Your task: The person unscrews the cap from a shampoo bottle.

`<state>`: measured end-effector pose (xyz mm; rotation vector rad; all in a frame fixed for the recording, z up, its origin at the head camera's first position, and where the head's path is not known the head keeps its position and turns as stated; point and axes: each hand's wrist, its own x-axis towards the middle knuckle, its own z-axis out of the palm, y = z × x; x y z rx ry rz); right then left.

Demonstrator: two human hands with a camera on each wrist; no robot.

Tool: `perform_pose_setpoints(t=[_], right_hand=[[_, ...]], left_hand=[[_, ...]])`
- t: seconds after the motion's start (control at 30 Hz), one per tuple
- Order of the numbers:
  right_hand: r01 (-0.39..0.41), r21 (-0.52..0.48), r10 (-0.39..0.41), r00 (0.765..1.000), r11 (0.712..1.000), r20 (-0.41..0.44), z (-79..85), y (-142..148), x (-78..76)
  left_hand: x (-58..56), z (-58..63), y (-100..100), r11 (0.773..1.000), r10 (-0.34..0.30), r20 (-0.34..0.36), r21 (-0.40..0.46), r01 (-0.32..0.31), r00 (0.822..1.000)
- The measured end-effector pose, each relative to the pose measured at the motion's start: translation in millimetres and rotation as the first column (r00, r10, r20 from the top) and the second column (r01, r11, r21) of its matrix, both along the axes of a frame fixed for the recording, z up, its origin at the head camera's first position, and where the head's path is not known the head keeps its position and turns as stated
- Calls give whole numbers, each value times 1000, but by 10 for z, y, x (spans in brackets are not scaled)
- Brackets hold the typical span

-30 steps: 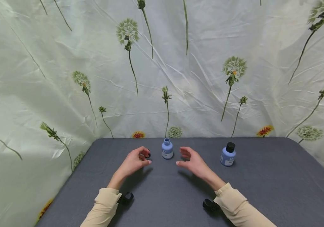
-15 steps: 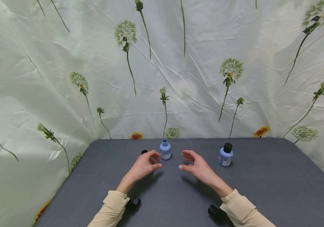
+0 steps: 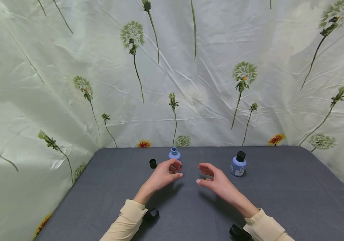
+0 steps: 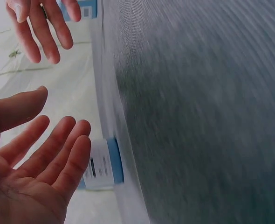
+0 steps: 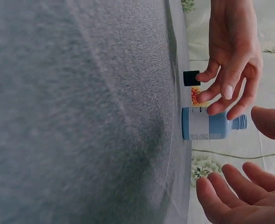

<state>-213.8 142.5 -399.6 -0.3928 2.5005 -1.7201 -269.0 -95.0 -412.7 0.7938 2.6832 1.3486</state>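
Note:
An uncapped blue bottle (image 3: 174, 154) stands upright near the back of the table, its lower part hidden by my left hand (image 3: 166, 174) in the head view. That hand hovers in front of the bottle with relaxed, slightly bent fingers and holds nothing. My right hand (image 3: 217, 180), also holding nothing, hangs to the right with its fingers loosely bent and thumb apart. The right wrist view shows the bottle's bare threaded neck (image 5: 240, 122) and its white label. A loose black cap (image 3: 152, 163) rests on the table left of the bottle.
A second blue bottle (image 3: 238, 164), with its black cap on, stands to the right of my right hand. The dark grey table (image 3: 280, 187) ends at a pale curtain (image 3: 208, 100) printed with dandelions. Black wrist devices (image 3: 151, 215) sit below both sleeves.
My left hand has moved right, uncovering the black cap and coming in front of the open bottle. My right hand has shifted slightly right and toward me. The bottles stay standing.

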Motion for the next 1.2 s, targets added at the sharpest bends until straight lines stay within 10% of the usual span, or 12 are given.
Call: perform_pose_setpoints(t=[1.2], right_hand=[[157, 75, -160, 986, 985, 35, -60, 869, 383]], left_hand=[[-164, -13, 681, 995, 19, -28, 102, -16, 999]])
